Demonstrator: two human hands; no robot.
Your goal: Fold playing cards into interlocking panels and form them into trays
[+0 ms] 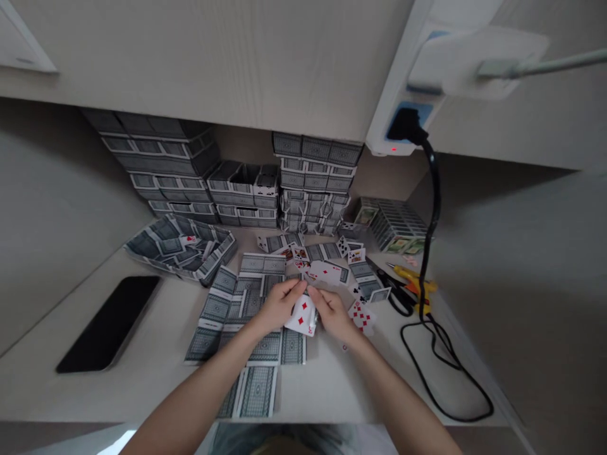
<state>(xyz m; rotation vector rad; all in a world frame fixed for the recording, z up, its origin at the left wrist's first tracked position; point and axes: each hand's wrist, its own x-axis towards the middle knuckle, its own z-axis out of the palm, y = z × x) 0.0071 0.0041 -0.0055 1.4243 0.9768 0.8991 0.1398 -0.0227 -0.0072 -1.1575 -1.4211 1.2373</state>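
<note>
Pale panels stand around and above the desk [142, 387] like a low alcove, so the things are kept under a shelf-like board [213, 63]. Near the middle of the desk, the left hand [281, 304] and the right hand [333, 313] come close together and pinch a playing card [298, 319] between thumbs and fingers; both grips are narrow, and red diamonds show on its face. Perhaps it is held from two sides because so thin a thing bends easily; I cannot tell if another card lies behind it. Under and beside the left hand, a flat sheet of joined cards [246, 303] reaches toward the front edge, maybe laid there to stay within reach. Face-up loose cards [327, 272] are scattered behind the hands. Along the back edge stand a left card block [165, 165], a lower middle block [244, 199] and a right card block [315, 182], probably put there to leave the front for working. Near the left edge, a tray made of cards [219, 265] holds more cards, with a black phone [110, 325] in front of it. Toward the right edge lie black scissors [396, 287] and a yellow tool [412, 278], partly crossed by a black cable [434, 202].
</note>
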